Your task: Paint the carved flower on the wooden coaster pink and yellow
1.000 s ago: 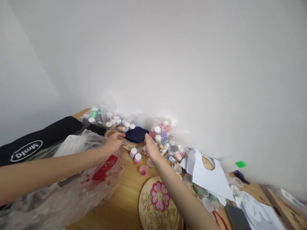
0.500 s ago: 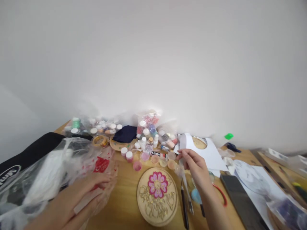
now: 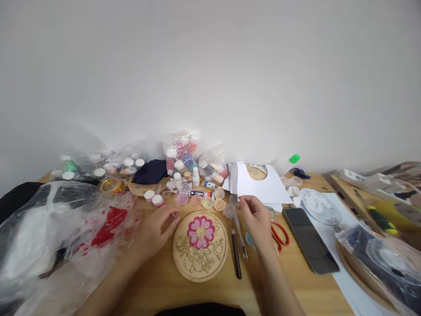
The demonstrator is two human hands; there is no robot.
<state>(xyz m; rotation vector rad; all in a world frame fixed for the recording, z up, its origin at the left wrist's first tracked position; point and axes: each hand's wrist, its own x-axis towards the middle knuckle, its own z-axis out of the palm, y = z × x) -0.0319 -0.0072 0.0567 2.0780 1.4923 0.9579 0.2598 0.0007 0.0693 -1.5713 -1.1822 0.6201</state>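
From the head view, the left hand (image 3: pixel 158 228) lay flat on the desk (image 3: pixel 158 281), fingers loosely spread and empty, touching the left rim of the round wooden plaque (image 3: pixel 200 245). The right hand (image 3: pixel 258 219) hovered right of it, fingers pinching a small clear cup (image 3: pixel 229 211) above two brushes (image 3: pixel 238 248).

The round disc (image 3: pixel 200 245) is matt wood, the bag (image 3: pixel 66 224) glossy clear plastic, the surface (image 3: pixel 158 281) smooth wood.

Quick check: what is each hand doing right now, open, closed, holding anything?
Left hand: open, holding nothing, resting on the table beside the round wooden flower plaque.
Right hand: fingers pinched; held item cannot be told.
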